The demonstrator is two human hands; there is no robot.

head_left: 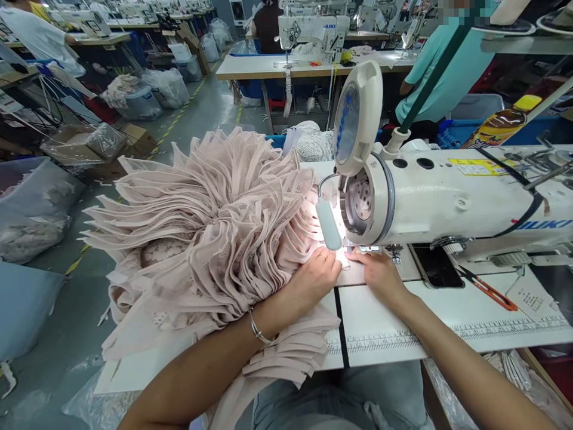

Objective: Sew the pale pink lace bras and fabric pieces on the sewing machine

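A large heap of pale pink fabric pieces [215, 221], layered and ruffled with some lace, lies on the left of the sewing table. My left hand [320, 272] is closed on the fabric's edge just in front of the needle area, its forearm resting across the heap. My right hand [380, 275] is close by on the other side, fingertips pinched at a small bit of the same fabric, partly hidden under the machine head. A white sewing machine [430, 191] stands over both hands. Its small lamp [329, 224] hangs by my left fingers; the needle is hidden.
To the right lie a black phone [436, 266], orange-handled thread snips [490, 289] and a paper tag [532, 295]. A printed ruler strip [385, 340] runs along the table front. Behind the machine stands a drink bottle [505, 122]. Co-workers sit at tables beyond.
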